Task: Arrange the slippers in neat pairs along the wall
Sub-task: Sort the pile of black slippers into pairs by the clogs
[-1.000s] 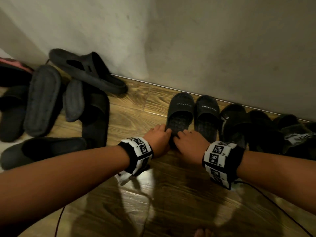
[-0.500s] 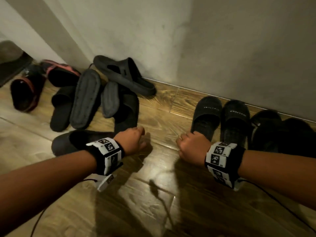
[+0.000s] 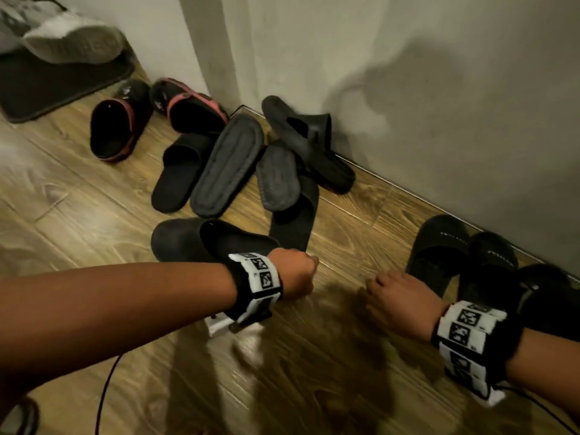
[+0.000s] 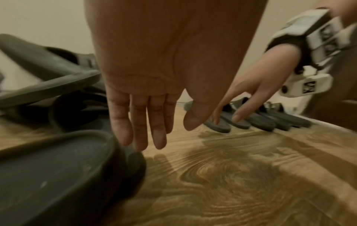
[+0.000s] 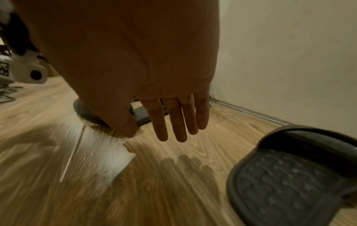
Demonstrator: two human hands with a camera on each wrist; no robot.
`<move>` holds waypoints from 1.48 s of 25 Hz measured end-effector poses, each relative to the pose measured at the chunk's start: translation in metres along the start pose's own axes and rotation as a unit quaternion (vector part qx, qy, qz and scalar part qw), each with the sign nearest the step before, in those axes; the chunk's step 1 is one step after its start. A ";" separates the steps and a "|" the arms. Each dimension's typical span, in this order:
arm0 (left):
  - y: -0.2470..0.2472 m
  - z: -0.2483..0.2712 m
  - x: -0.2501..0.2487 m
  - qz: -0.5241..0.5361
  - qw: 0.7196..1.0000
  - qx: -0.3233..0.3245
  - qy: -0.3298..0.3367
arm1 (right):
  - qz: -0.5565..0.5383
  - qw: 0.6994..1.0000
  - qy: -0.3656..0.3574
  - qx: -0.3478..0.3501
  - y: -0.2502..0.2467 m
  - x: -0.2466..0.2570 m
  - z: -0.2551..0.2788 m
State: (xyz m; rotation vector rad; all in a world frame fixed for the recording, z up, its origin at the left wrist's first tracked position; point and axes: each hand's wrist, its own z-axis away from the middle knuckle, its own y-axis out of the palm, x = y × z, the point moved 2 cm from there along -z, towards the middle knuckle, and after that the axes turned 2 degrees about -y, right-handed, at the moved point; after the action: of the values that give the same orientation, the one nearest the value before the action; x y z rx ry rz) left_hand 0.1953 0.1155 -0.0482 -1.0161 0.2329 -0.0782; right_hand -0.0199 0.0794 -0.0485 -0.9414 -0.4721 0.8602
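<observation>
Left hand (image 3: 293,271) is held low over the wood floor (image 3: 314,372), forearm entering from 9 o'clock in the head view; fingers (image 4: 139,122) are seen straight and relaxed in the left wrist view, nothing grasped, tips just beside or touching the rim of the nearest black slipper (image 3: 201,240), contact not clear. Right hand (image 3: 398,304) is held low at 4 o'clock, forearm entering from the right edge, fingers (image 5: 173,119) extended downward and released, nothing held. It is placed just beside the heel of the paired black slippers (image 3: 439,252), which are set toes to the wall (image 3: 408,89) at 3 o'clock, with more dark slippers (image 3: 546,296) beside them. A loose heap of slippers (image 3: 251,158) is seen at 12 o'clock by the wall corner, two of them sole-up; a red-trimmed pair (image 3: 157,114) lies at 10 o'clock next to a dark mat (image 3: 62,89). Compared with half a second earlier, the view has been swung leftward, so the mat and a light shoe (image 3: 72,42) on it are now shown. The left hand is now found right of the nearest slipper, and both hands are spaced about as before.
</observation>
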 end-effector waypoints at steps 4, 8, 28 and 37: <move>0.001 -0.001 0.003 0.003 0.999 0.036 0.040 | 0.004 0.997 -0.014 0.072 -0.017 0.029 -0.006; 0.002 0.001 0.001 0.035 0.998 0.016 0.059 | 0.037 0.997 -0.045 0.052 -0.050 0.041 0.001; -0.025 0.067 0.179 0.092 0.958 0.000 -0.272 | 0.026 0.994 -0.101 0.041 -0.061 0.033 -0.095; -0.029 0.071 0.139 -0.116 0.981 0.015 -0.153 | 0.044 0.995 -0.081 0.045 -0.060 0.020 -0.082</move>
State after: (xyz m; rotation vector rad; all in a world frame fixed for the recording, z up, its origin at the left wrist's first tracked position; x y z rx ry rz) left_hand 0.3483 0.1352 -0.0095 -1.0080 -0.1669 -0.1344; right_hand 0.0739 0.0356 -0.0409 -0.8185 -0.5297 1.0347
